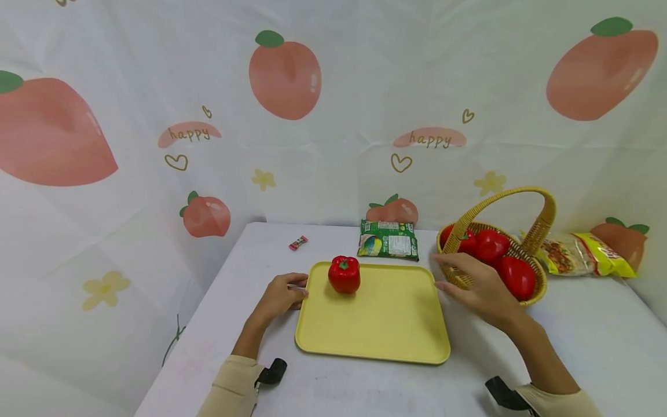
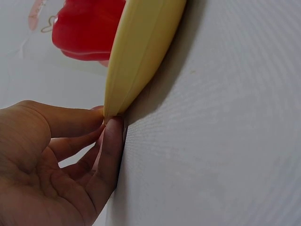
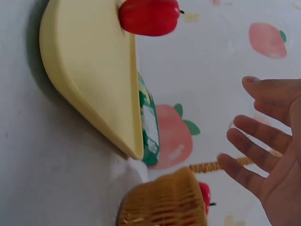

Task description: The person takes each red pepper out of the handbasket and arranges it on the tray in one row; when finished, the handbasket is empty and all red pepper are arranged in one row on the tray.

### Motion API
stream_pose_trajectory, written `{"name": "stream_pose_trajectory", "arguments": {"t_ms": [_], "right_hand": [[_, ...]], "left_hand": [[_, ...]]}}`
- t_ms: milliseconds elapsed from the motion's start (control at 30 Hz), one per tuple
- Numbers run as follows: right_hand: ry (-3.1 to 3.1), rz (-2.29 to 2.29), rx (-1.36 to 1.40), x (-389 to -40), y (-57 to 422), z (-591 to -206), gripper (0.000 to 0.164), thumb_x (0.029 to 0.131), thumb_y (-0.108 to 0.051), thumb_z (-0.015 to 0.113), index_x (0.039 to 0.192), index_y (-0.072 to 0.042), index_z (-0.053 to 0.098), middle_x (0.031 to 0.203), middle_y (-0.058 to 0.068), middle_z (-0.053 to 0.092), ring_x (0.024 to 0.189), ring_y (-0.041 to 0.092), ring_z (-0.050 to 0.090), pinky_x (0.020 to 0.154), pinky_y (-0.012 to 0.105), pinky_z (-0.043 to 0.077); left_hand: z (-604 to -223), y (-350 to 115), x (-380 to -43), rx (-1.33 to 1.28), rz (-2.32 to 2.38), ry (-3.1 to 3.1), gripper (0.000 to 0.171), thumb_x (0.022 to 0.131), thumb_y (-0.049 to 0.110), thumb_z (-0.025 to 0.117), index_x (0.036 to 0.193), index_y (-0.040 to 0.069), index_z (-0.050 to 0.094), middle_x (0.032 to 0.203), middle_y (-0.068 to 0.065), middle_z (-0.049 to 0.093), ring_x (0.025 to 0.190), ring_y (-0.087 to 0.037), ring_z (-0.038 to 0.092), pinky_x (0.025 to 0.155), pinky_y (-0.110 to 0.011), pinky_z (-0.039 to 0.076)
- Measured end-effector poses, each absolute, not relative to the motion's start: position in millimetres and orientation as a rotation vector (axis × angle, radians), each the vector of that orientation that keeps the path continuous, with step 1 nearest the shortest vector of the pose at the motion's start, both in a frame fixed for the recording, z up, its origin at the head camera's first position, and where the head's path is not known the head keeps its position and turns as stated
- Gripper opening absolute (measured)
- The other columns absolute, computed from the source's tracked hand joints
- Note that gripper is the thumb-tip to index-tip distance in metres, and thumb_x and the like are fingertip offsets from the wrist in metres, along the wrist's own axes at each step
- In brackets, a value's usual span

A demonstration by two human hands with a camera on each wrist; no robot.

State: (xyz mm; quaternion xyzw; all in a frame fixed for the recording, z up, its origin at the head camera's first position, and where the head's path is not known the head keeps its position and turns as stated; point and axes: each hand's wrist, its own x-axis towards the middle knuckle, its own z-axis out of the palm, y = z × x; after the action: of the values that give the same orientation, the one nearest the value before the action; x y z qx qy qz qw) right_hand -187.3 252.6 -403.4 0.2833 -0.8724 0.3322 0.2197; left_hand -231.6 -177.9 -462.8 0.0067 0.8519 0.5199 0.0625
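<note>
A yellow tray (image 1: pixel 375 324) lies on the white table, with a red bell pepper (image 1: pixel 344 274) upright near its back left corner. At the tray's left edge, my left hand (image 1: pixel 279 296) pinches the rim; the left wrist view has thumb and fingers meeting on the tray (image 2: pixel 141 56). My right hand (image 1: pixel 482 289) hovers by the tray's right edge, overlapping the wicker basket (image 1: pixel 543 282) in the head view. Its fingers are spread and hold nothing in the right wrist view, where the hand (image 3: pixel 263 141) is apart from the tray (image 3: pixel 89 70).
Several red vegetables (image 1: pixel 516 277) sit in the basket, under its arched handle (image 1: pixel 546 223). A green packet (image 1: pixel 388 240) lies behind the tray, a small red wrapped candy (image 1: pixel 298 242) at the back left. Beyond the basket is a yellow and clear packet (image 1: pixel 573 255). A printed cloth hangs behind.
</note>
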Motion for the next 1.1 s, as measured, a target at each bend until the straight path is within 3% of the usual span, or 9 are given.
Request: {"name": "stream_pose_trajectory", "arguments": {"t_ms": [200,467,600,700,900,1100], "right_hand": [[-2.408,0.985,0.692,-185,269,-401,0.054,0.082,0.002,0.088,0.132,-0.006,0.071,0.120,0.013,0.075,0.107,-0.006,0.065,0.092,0.005,0.050],[-2.393,1.030,0.625,-186,286,-399,0.052,0.083,0.005,0.085,0.132,-0.001,0.070,0.115,0.011,0.075,0.104,-0.011,0.062,0.090,0.002,0.048],[-2.403,1.033,0.567,-187,300,-400,0.052,0.085,0.003,0.085,0.134,-0.003,0.069,0.117,-0.013,0.072,0.104,-0.011,0.063,0.089,0.003,0.049],[-2.432,1.042,0.495,-187,310,-399,0.051,0.088,-0.001,0.084,0.136,-0.006,0.069,0.117,-0.020,0.069,0.103,-0.012,0.062,0.087,0.003,0.049],[-2.558,1.021,0.296,-184,333,-397,0.050,0.098,-0.021,0.079,0.144,-0.009,0.063,0.126,0.017,0.072,0.102,-0.014,0.056,0.081,0.003,0.046],[-2.654,1.002,0.180,-183,350,-399,0.057,0.101,-0.032,0.074,0.151,-0.009,0.057,0.132,0.022,0.069,0.100,-0.014,0.049,0.073,0.008,0.047]], "left_hand": [[-463,-178,-232,0.019,1.572,2.572,0.043,0.094,0.003,0.072,0.137,0.002,0.069,0.123,-0.010,0.073,0.089,-0.014,0.069,0.071,-0.029,0.064],[-463,-178,-233,0.010,1.569,2.565,0.044,0.093,0.003,0.072,0.137,0.001,0.069,0.123,-0.011,0.073,0.089,-0.014,0.069,0.070,-0.028,0.063],[-461,-179,-232,0.030,1.576,2.553,0.045,0.093,0.003,0.073,0.137,0.000,0.069,0.124,-0.013,0.072,0.089,-0.014,0.069,0.070,-0.028,0.063],[-460,-180,-231,0.035,1.583,2.544,0.046,0.092,0.004,0.074,0.137,-0.001,0.068,0.124,-0.014,0.072,0.090,-0.015,0.069,0.070,-0.029,0.063],[-460,-180,-232,0.040,1.563,2.552,0.046,0.093,0.005,0.072,0.139,-0.001,0.067,0.126,-0.015,0.071,0.090,-0.014,0.069,0.070,-0.027,0.063],[-462,-180,-233,0.025,1.571,2.553,0.045,0.093,0.004,0.072,0.138,0.001,0.068,0.125,-0.013,0.072,0.090,-0.014,0.070,0.071,-0.027,0.063]]}}
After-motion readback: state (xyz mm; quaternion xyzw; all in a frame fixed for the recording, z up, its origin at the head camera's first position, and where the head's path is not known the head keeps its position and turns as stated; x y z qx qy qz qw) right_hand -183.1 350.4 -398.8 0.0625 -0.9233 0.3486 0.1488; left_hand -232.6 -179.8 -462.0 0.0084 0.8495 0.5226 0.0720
